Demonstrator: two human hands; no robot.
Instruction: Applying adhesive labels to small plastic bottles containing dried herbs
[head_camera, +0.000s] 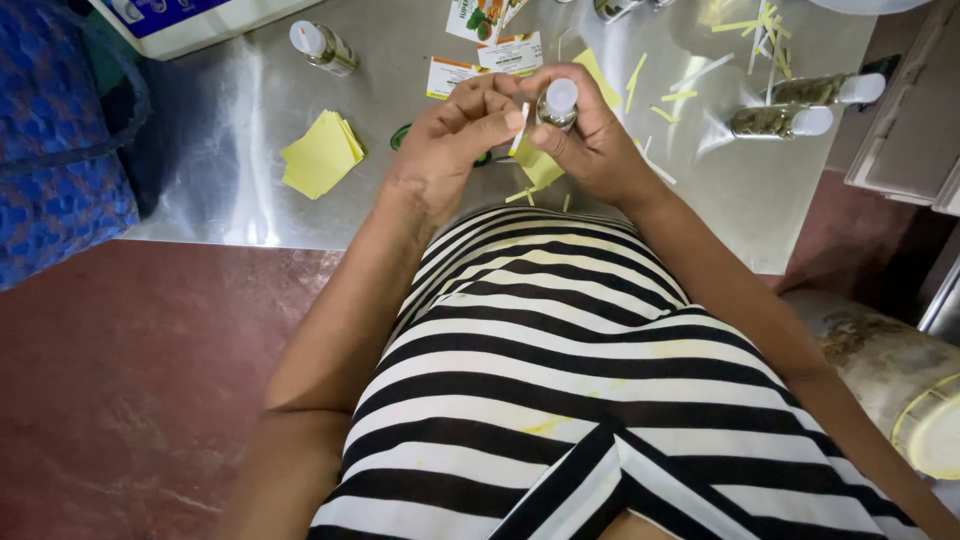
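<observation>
Right hand (590, 140) grips a small white-capped bottle (557, 104) above the counter (240, 190). Left hand (455, 135) pinches a yellow paper strip (538, 160) against the bottle.

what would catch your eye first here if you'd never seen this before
Both hands meet at top centre over a steel table: the right hand grips a small white-capped bottle, the left hand pinches a yellow label against it. A stack of yellow papers lies to the left, two filled bottles at right.

White-capped bottle (558, 104), yellow paper stack (321, 153), silver table (230, 160), black-and-white striped shirt (560, 380).
</observation>
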